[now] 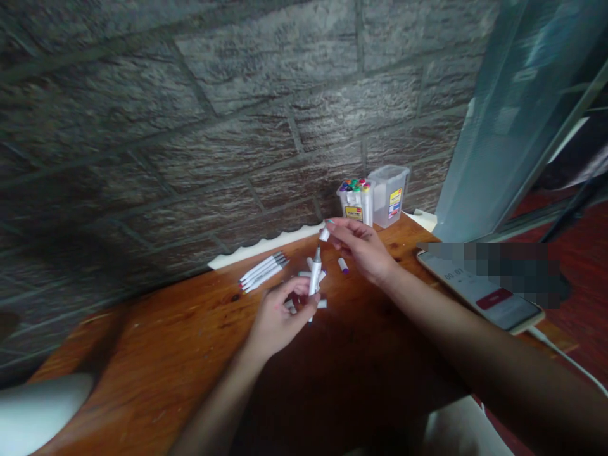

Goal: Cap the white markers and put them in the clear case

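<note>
My left hand [284,311] is closed around a white marker [315,275], held upright with its grey tip end bare and pointing up. Just above that tip, my right hand [365,250] pinches a white cap [325,234], a small gap apart from the marker. A white cap with a purple end [343,265] lies on the table below my right hand. More white pieces, caps or markers, lie partly hidden behind and under my left hand. Left of them, several white markers [261,272] rest side by side in a slanted row.
A see-through box of colourful markers [355,201] stands by the stone-patterned wall [247,139], beside a second see-through box [389,199]. A phone [489,294] with a cable lies on the wooden table [161,354] at right. A white rounded object [42,408] is at lower left.
</note>
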`<state>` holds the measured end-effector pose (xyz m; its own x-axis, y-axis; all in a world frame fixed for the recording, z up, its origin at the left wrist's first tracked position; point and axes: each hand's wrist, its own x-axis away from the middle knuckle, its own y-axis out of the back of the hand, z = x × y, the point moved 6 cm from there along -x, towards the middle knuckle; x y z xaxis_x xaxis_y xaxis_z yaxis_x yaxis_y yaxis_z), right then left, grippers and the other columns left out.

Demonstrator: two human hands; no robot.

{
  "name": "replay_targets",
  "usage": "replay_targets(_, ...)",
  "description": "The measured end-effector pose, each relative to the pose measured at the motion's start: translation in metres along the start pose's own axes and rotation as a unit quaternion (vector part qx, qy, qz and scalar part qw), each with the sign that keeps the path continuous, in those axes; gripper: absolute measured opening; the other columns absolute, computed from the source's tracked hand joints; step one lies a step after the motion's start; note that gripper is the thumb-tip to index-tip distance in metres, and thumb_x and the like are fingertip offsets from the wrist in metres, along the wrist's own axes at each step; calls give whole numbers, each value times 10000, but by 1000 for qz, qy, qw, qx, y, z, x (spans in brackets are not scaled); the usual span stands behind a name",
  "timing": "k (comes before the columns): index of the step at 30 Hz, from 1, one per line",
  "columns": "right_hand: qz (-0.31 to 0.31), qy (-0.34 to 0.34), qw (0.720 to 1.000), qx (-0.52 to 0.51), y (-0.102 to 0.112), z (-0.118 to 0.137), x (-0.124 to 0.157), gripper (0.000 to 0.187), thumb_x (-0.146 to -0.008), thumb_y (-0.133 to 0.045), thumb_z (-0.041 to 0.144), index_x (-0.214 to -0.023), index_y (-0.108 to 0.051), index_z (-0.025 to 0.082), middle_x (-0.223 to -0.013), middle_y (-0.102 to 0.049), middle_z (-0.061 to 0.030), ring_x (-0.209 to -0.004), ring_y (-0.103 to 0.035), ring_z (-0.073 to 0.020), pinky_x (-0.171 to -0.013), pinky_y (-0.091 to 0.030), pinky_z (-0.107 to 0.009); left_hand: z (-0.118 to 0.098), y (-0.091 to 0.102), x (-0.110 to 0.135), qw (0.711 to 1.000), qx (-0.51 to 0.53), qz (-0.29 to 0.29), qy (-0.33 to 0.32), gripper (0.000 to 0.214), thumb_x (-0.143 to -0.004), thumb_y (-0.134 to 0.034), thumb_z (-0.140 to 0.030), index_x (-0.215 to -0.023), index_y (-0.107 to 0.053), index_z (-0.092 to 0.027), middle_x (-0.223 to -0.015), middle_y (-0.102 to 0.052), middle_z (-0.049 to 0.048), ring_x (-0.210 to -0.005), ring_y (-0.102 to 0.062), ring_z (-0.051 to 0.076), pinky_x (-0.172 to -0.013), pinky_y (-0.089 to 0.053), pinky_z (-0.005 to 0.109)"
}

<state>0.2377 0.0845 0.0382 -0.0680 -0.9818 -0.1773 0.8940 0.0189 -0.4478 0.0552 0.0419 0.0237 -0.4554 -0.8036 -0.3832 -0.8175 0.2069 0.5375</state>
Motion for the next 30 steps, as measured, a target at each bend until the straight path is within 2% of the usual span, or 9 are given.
replay_targets(3,30,-1,999,33,-5,-2,2,329,-694,-791,399,-919,-686,184,-677,-612,38,-537,-443,-59,-457,-289,-199,0,0,0,1000,7,4,6,136,-845,-658,-219,-979,-673,-205,-802,-700,1,-713,-619,127,-690,-480,215)
replay_targets(8,126,-13,989,79,-18,-5,8,262,-726,-774,373,-874,-675,181,-670,-624,42,-503,-458,-53,-465,-366,-199,1,2,0,999,30,-9,23,136,-834,-673,-221,-968,-683,-199,-853,-692,17,-759,-618,140,-717,-475,231)
replay_targets(11,147,-1,986,80,-21,-3,10,248,-747,-764,359,-886,-657,184,-651,-618,53,-490,-468,-50,-461,-385,-191,1,3,-2,994,92,1,54,127,-822,-683,-221,-943,-691,-183,-891,-700,37,-808,-634,158,-766,-486,254)
replay_targets(13,155,20,985,76,-23,0,11,235,-745,-770,338,-879,-651,185,-687,-642,46,-503,-488,-50,-470,-402,-190,3,0,-3,981,161,37,102,144,-830,-674,-240,-953,-693,-168,-891,-707,53,-828,-651,176,-792,-502,282)
replay_targets(17,177,67,979,78,-35,5,21,212,-744,-775,317,-872,-667,187,-789,-677,20,-645,-591,-82,-599,-481,-220,3,-12,2,917,329,111,195,208,-850,-625,-235,-1027,-693,-148,-855,-715,70,-785,-675,195,-803,-528,345)
replay_targets(19,194,72,973,99,-42,3,28,218,-754,-768,328,-891,-683,182,-734,-647,26,-640,-583,-89,-598,-472,-226,0,-15,3,885,406,102,205,192,-842,-595,-200,-986,-702,-131,-796,-707,73,-744,-669,191,-768,-531,336)
replay_targets(22,214,60,968,116,-50,-5,36,245,-773,-749,345,-935,-694,170,-642,-569,51,-558,-504,-73,-514,-398,-210,-4,-17,3,842,492,77,208,160,-850,-545,-185,-854,-691,-119,-655,-636,48,-618,-614,161,-641,-511,292)
replay_targets(27,211,59,964,151,-49,-15,36,277,-766,-750,369,-951,-706,168,-631,-519,60,-551,-443,-66,-502,-347,-212,-6,-22,4,761,574,75,292,172,-888,-515,-211,-750,-597,-151,-589,-512,-4,-462,-453,90,-490,-397,215)
replay_targets(30,199,51,964,169,-45,-15,33,293,-762,-749,392,-957,-714,177,-655,-564,48,-575,-482,-76,-538,-387,-221,-10,-21,4,725,600,91,326,293,-946,-435,-337,-781,-592,-153,-597,-487,4,-452,-400,90,-485,-371,221)
